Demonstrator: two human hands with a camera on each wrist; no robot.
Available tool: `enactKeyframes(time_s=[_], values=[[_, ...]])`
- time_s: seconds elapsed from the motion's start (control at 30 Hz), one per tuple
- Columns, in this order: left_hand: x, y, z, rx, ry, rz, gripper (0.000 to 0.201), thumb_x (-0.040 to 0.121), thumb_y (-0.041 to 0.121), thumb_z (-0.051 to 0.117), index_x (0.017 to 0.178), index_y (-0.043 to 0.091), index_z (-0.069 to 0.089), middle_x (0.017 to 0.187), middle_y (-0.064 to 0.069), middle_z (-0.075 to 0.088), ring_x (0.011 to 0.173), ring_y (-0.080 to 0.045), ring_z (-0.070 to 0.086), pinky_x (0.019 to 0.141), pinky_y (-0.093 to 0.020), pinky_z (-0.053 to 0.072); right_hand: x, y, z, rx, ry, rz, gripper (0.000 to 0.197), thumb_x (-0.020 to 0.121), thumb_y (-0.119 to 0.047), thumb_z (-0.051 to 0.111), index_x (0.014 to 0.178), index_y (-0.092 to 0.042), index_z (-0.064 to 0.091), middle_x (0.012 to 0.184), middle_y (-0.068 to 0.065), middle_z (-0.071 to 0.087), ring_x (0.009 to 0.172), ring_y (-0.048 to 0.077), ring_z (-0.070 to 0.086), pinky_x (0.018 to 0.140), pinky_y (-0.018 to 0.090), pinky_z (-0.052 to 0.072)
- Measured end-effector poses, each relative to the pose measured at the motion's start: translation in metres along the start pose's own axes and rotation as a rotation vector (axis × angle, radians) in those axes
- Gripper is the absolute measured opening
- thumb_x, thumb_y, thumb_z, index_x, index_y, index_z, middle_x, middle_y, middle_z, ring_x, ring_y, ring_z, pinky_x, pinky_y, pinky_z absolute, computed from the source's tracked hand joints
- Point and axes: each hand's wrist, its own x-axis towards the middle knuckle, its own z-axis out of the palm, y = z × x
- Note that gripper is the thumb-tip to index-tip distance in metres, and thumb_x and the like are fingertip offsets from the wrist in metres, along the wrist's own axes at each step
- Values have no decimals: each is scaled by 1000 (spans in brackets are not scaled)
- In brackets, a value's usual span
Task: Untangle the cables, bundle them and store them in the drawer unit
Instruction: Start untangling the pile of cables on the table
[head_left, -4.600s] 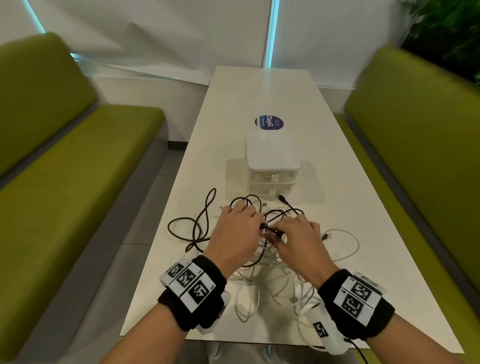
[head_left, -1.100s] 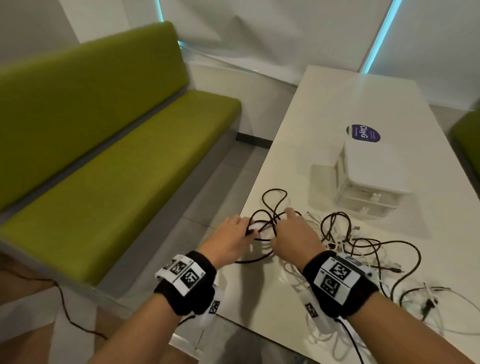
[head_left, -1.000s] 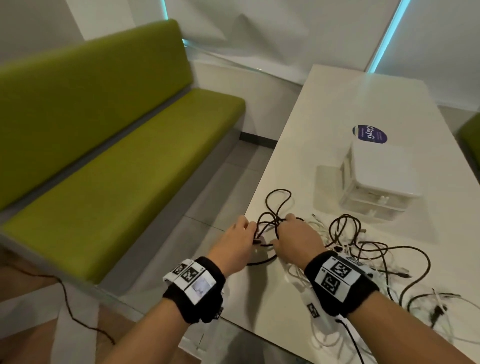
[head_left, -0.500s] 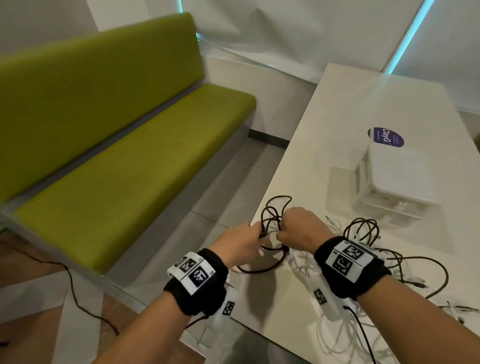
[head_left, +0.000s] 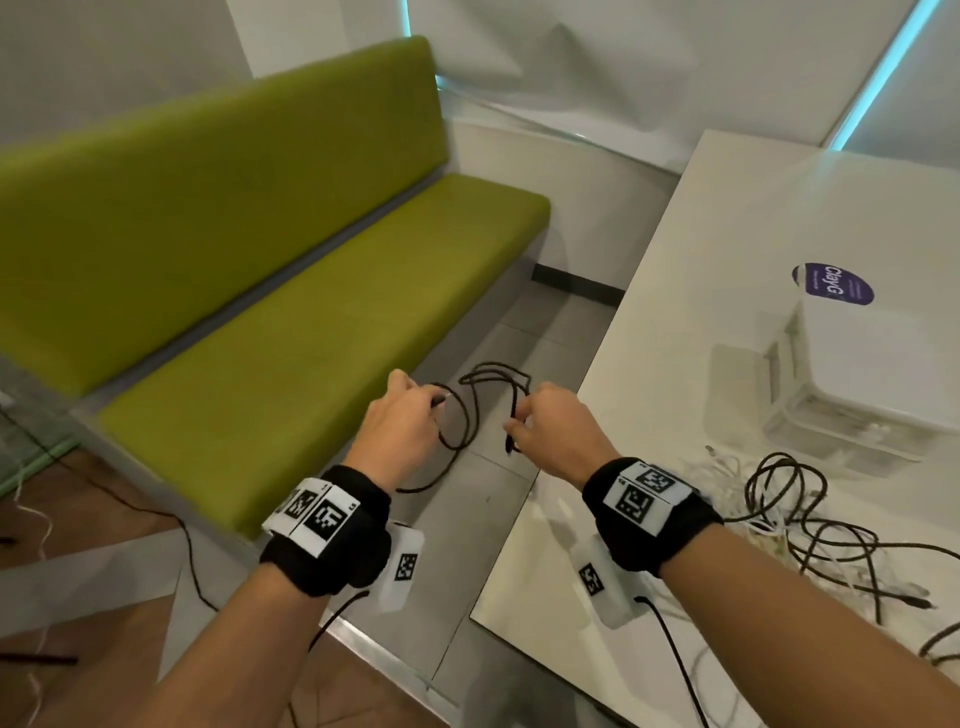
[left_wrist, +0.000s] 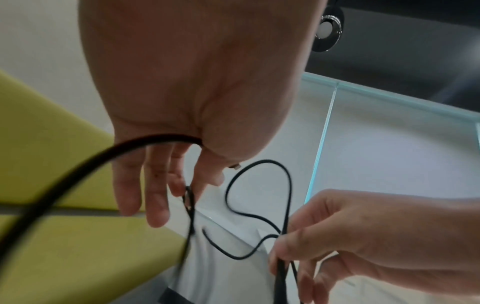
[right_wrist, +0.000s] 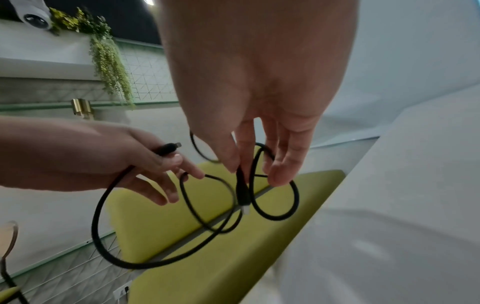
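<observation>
- We see one green bench along the wall, left of one white table.
- One white drawer unit stands on the table, just in front of one purple round sticker.
- One heap of tangled cables, black and white together, lies on the table near the drawer unit; we cannot count the strands.
- One black cable is lifted clear of that heap and hangs in loose loops between our two hands, off the table's left edge, above the floor.
- Our left hand pinches one plug end of the black cable between thumb and forefinger, with the other fingers loosely spread; the metal tip pokes out past the thumb in the right wrist view.
- Our right hand pinches the other plug end, which points downward, and a loop of cable runs round its fingers.
- We wear two black wristbands, one per wrist, each bearing square black-and-white markers.
</observation>
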Motion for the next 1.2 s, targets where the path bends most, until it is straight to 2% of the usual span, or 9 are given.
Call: enactKeyframes(time_s=[0.07,0.2,0.33,0.5,0.73,0.83,1.0,1.13,1.2], values=[[-2,-10,0,32,-6,-15,31,102,20,43,129,15,58,109,-3,38,99,-34,56,79,-32,37,2,-2,12,53,-33,38,16,91,-19,60,100,-10,69,109,11,58,102,28,58,82,32,45],[-6,-10,2,-111,-52,8,33,104,28,37,132,24,54,116,-2,44,105,-28,53,85,-32,36,1,-4,25,34,-116,60,39,87,-3,52,125,-8,60,128,14,60,118,32,55,97,36,45],[-4,6,6,-131,-23,67,30,104,42,31,96,23,53,94,0,54,92,-29,56,73,-37,39,-4,6,12,45,-93,48,50,88,2,47,134,-17,57,148,9,46,135,25,44,109,29,32],[-5,43,6,-289,-7,103,54,98,59,27,84,22,63,79,3,67,81,-22,64,77,-40,52,-19,29,-24,61,-11,48,35,93,-9,47,121,-20,66,128,4,64,118,22,56,99,29,42],[-13,115,16,-315,-85,237,63,100,53,28,69,15,67,55,5,54,58,-12,53,60,-31,36,-65,80,-94,-24,35,91,23,96,-18,52,109,-18,71,112,-2,70,88,11,58,79,22,40],[-21,144,30,-310,-155,296,65,99,56,31,69,15,72,44,4,40,42,-6,43,48,-20,28,-89,97,-111,-72,0,115,22,96,-22,53,106,-20,72,105,-3,71,87,12,62,76,24,43],[-33,169,52,-288,-291,333,61,94,64,36,75,24,77,40,3,33,35,-9,37,42,-20,27,-119,116,-110,-153,-88,76,20,95,-26,53,105,-24,71,102,-5,71,91,13,64,77,25,47],[-38,180,63,-376,-284,348,62,94,64,31,84,26,79,45,4,39,37,-8,38,42,-21,27,-132,135,-115,-44,217,94,20,94,-17,55,106,-21,70,109,-3,67,106,14,58,92,29,43],[-39,187,65,-446,-273,351,66,93,66,25,88,26,78,54,-10,53,48,-12,50,47,-19,30,-135,150,-126,6,433,161,21,93,-12,55,104,-18,71,109,-1,68,104,15,60,93,29,43]])
